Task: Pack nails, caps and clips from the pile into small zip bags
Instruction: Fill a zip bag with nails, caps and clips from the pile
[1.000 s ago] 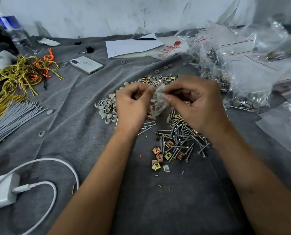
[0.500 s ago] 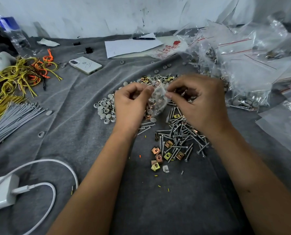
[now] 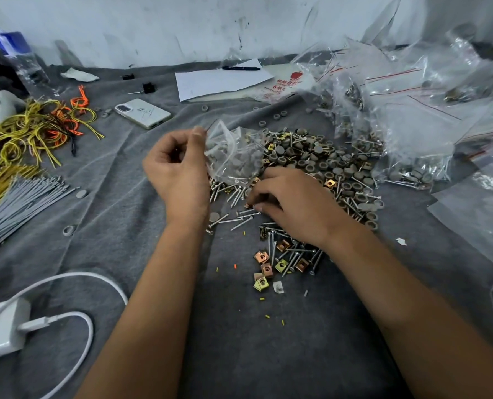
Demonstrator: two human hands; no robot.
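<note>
From the head camera, the left hand (image 3: pixel 179 168) pinches the top edge of a small zip bag (image 3: pixel 233 156) between thumb and curled fingers, holding it up just above the grey cloth (image 3: pixel 118 197); the bag already holds grey caps and some nails. The right hand (image 3: pixel 291 203) lies palm down on the pile (image 3: pixel 325 162) of nails, caps and clips, its fingertips curled onto loose nails (image 3: pixel 239 220) at the pile's near edge, though whether they actually pinch one I cannot tell. A few brass clips (image 3: pixel 268 264) lie nearer the person. Filled bags (image 3: pixel 406 139) are heaped to the right, a phone (image 3: pixel 143 113) and yellow wires (image 3: pixel 26 131) to the left.
</note>
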